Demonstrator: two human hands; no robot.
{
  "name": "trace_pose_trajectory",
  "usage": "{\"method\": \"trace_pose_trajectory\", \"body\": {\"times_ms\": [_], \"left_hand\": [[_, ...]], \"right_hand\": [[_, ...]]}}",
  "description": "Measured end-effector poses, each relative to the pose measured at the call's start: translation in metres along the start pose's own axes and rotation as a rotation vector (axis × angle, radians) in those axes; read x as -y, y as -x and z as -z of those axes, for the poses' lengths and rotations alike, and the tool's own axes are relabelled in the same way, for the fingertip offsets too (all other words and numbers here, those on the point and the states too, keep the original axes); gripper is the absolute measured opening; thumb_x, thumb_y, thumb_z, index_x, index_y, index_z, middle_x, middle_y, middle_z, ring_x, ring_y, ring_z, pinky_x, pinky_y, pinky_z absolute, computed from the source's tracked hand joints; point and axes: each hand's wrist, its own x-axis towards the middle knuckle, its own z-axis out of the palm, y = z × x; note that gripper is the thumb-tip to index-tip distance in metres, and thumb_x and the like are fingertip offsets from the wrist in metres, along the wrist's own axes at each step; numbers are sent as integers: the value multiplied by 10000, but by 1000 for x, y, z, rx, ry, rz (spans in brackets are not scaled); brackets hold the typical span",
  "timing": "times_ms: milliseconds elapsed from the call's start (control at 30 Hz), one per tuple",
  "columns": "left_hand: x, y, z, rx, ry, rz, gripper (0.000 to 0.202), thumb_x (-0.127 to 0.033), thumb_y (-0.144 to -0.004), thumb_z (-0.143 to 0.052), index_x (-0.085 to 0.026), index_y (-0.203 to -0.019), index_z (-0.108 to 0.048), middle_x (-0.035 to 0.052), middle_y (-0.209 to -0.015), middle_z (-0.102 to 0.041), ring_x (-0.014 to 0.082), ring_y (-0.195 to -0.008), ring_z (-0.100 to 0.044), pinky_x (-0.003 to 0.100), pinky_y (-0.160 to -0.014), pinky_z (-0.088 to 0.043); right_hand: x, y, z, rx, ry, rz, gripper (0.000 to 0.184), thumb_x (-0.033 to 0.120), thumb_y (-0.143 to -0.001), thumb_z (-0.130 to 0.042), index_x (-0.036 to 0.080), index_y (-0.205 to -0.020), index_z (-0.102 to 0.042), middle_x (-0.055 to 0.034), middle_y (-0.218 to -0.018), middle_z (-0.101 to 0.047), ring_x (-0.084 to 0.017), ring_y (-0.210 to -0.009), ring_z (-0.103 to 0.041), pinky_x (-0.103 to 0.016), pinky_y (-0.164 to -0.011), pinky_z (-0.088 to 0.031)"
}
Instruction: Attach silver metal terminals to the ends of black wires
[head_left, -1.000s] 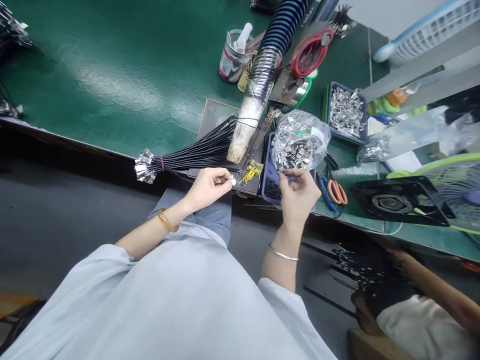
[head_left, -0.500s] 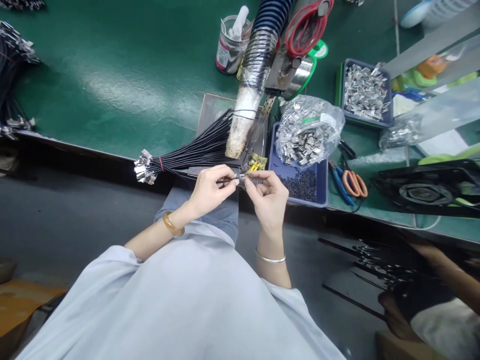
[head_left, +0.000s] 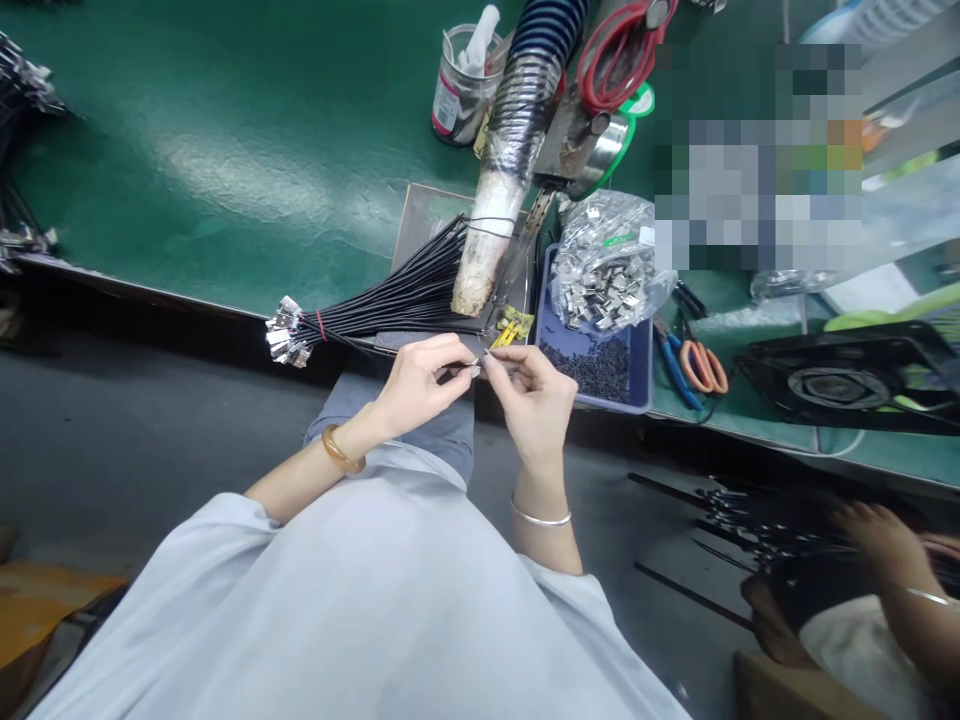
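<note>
Just off the front edge of the worktop (head_left: 225,200), in the head view, the left hand (head_left: 420,385) and the right hand (head_left: 536,400) meet almost tip to tip. The left thumb and forefinger pinch a small pale piece (head_left: 476,371); a thin dark strip, probably cable, shows behind it inside the curl of those fingers. The right thumb and forefinger are pressed together at their tips, and whether anything sits between them is too small to tell.

The piece lies at the tips of the left fingers, just to the left of the right ones, so the left hand is nearer. Its own long axis cannot be made out; the dark strip runs roughly along the worktop's front edge.

Beyond the fingers, a yellow tool (head_left: 510,333) lies near that edge. A bundle of black cables (head_left: 397,310) stretches leftward from the board (head_left: 424,215), its metal ends at the front edge. Right of the hands, a blue tray (head_left: 639,385) at the same edge carries a clear bag of metal parts (head_left: 607,280).
</note>
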Motion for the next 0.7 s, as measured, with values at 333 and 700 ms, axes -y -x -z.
{"method": "trace_pose_trajectory", "body": {"times_ms": [333, 700], "left_hand": [[2, -4, 8, 77, 215, 216, 191, -278, -857, -647, -131, -797, -753, 11, -687, -589, 88, -587, -455, 206, -511, -328], [2, -12, -3, -82, 240, 298, 156, -221, -761, -613, -127, -685, -711, 4, -676, -623, 63, -556, -442, 209, -536, -329]], "right_hand": [[-5, 2, 1, -83, 64, 356, 90, 240, -893, -693, 248, -869, -780, -19, -854, -791, -154, -747, -735, -269, -662, -579], [2, 12, 9, -266, 16, 286, 90, 288, -973, -607, 235, -1041, -632, 30, -782, -743, -105, -507, -670, -229, -519, -554]]}}
